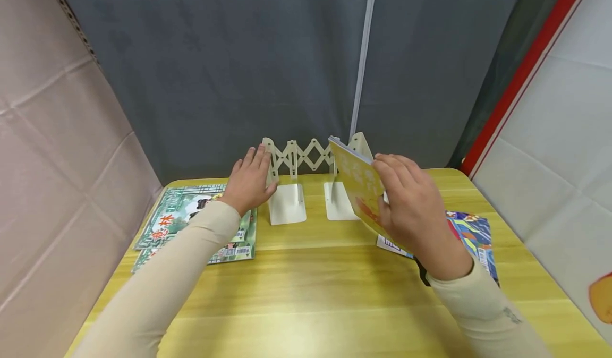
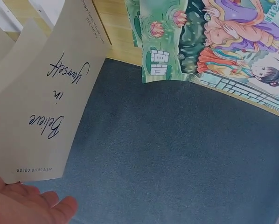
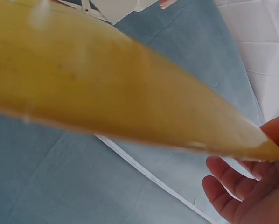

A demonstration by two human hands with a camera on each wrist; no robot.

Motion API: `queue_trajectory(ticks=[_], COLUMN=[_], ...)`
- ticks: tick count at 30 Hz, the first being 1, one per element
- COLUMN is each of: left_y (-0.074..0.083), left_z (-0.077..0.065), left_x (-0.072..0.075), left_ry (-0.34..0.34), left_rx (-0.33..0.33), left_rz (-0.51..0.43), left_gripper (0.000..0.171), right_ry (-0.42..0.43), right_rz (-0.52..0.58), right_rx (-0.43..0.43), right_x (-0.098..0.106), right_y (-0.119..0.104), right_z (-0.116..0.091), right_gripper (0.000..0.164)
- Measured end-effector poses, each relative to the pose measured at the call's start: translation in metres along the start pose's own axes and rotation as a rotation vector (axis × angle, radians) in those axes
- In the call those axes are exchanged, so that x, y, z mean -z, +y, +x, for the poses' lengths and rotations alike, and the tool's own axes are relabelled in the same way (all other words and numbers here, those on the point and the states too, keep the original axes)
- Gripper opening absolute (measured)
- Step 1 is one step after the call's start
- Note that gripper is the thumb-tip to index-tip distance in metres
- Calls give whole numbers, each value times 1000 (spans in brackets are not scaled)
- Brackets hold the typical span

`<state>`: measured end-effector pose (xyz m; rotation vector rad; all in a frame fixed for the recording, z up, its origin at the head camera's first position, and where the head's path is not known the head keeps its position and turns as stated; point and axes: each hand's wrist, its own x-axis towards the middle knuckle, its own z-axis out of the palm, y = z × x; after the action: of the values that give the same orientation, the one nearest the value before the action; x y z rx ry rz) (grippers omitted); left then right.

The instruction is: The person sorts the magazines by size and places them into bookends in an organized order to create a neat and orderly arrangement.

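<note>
By latticed beige bookend (image 1: pixel 293 160), hands (image 1: pixel 249 184) (image 1: pixel 415 214): right grips thin, glossy yellow book (image 1: pixel 356 184).

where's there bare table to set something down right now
The widest bare patch of table is in front of the bookend, between the sleeves. A narrow strip lies between its base plates, and another patch behind the blue book. Crowded: left, with green magazines; right, around the yellow book in the right hand.
</note>
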<state>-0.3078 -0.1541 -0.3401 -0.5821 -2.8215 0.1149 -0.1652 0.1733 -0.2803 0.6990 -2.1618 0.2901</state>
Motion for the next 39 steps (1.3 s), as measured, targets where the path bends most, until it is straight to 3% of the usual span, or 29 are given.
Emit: queue_trajectory(ticks=[7,20,30,39], left_y=[-5,-5,-2,0], left_z=[-6,-7,-5,-4], left_x=[8,11,10,7], left_ry=[-25,-47,-54,-52], left_rx=[2,-68,-80,-71], left_rz=[-25,-13,4,-6], left_gripper=[86,82,84,83], right_ry=[-24,46,119,178], right_rz=[3,60,107,153], right_rx=[-24,1,30,6], right_x=[0,-8,-29,-54], right_y=[-3,-2,-7,-12], right_z=[-1,2,7,12], right_gripper=[47,46,44,44])
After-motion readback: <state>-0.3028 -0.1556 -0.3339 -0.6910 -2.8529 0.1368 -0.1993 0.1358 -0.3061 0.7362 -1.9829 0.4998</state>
